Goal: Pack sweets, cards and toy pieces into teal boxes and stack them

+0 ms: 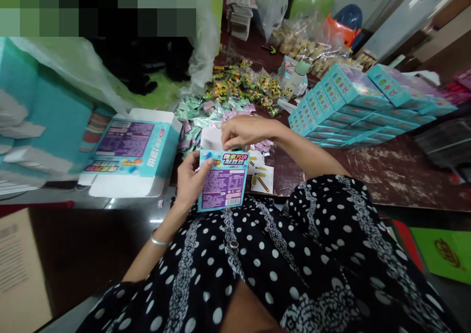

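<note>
**Small box held open above the lap**

We grip the small teal box (223, 181) upright in our left hand (191, 178), so its top faces our right hand (245, 131), whose fingers pinch the white flap (212, 139). Sachets (206, 115) lie mid-table (397, 171); filled boxes (353, 102) are stacked toward its right edge, and a larger carton (128, 151) sits at its left in a cluttered room.

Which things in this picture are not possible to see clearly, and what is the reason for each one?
- Inside of the small box, head view: the right hand covers its open top flap.
- Small print on that box, held by the left hand: too small to read.
- Top left corner: covered by a pixelated block.
- Sachets on the table: too small and blurred to identify.
- Stack of teal boxes: its far end is blurred.
</note>
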Action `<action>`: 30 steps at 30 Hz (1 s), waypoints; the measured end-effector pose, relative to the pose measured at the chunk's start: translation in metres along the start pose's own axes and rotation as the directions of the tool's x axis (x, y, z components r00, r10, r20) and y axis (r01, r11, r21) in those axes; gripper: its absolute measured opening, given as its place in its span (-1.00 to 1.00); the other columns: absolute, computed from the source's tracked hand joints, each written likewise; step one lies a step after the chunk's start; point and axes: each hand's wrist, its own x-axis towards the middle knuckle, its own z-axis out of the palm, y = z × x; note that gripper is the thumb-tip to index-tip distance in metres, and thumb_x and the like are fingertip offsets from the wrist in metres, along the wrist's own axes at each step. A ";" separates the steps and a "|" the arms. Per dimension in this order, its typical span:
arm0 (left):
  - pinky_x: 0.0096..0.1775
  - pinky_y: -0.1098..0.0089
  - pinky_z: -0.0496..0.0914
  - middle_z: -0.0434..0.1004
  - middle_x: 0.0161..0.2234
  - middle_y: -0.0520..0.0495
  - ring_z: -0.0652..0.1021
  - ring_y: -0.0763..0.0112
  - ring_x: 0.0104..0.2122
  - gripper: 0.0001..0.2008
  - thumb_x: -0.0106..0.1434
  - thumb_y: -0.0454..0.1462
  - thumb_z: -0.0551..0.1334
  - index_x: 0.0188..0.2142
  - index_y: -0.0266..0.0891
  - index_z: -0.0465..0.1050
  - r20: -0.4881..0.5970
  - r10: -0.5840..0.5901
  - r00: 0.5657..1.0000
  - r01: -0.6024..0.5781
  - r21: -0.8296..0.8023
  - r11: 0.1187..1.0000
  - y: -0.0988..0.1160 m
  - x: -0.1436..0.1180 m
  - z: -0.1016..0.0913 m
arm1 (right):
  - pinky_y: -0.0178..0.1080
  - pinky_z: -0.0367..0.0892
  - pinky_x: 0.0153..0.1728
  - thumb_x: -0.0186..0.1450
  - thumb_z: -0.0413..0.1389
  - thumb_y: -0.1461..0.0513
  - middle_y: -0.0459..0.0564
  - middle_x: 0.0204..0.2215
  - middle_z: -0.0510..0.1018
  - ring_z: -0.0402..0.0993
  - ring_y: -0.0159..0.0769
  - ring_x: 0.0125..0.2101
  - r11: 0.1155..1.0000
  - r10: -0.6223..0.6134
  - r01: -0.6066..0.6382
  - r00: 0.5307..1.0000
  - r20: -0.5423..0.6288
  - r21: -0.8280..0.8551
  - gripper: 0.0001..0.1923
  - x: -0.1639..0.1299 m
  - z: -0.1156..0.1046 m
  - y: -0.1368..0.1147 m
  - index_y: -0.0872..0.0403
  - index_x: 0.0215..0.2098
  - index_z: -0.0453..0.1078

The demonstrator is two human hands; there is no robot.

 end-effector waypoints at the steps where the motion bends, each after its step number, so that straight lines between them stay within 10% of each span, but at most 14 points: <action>1: -0.10 0.22 0.60 0.76 -0.15 -0.16 0.71 0.16 -0.17 -0.47 0.28 0.15 0.52 -0.05 -0.21 0.64 0.004 0.011 1.000 -0.011 0.001 1.000 0.001 0.000 0.000 | -0.20 0.08 -0.22 0.43 0.26 0.32 -0.17 -0.52 0.47 0.24 -0.42 -0.44 0.999 0.031 -0.031 1.000 -0.002 -0.011 -0.80 0.004 -0.002 -0.002 0.12 -0.40 0.56; 9: -0.16 0.26 0.60 0.78 -0.14 -0.16 0.70 0.20 -0.20 -0.50 0.27 0.11 0.56 -0.05 -0.20 0.65 -0.030 0.016 0.999 -0.016 -0.024 1.000 -0.001 -0.001 -0.008 | -0.25 0.28 -0.16 0.50 0.33 0.17 -0.05 -0.32 0.71 0.53 -0.38 -0.32 0.991 0.085 -0.080 0.995 -0.045 0.104 -0.83 -0.015 -0.016 0.003 0.14 -0.13 0.69; 15: -0.15 0.27 0.58 0.77 -0.15 -0.14 0.68 0.22 -0.21 -0.47 0.27 0.16 0.56 -0.06 -0.21 0.66 -0.014 0.041 0.999 -0.042 -0.018 0.999 -0.002 0.000 -0.005 | -0.23 0.44 -0.03 0.37 0.49 -0.05 0.05 -0.09 0.80 0.67 -0.27 -0.10 0.947 -0.010 -0.038 0.989 0.147 0.318 -0.46 -0.038 -0.027 0.024 0.14 0.13 0.73; 30: -0.20 0.28 0.58 0.74 -0.16 -0.15 0.67 0.21 -0.22 -0.47 0.31 0.19 0.51 -0.06 -0.20 0.64 -0.004 0.075 0.997 -0.074 0.028 0.997 -0.002 -0.002 -0.007 | -0.24 0.44 -0.09 0.34 0.52 0.02 -0.01 -0.24 0.79 0.66 -0.31 -0.22 0.940 0.071 -0.119 0.985 0.159 0.320 -0.61 -0.036 -0.021 0.025 0.14 -0.05 0.77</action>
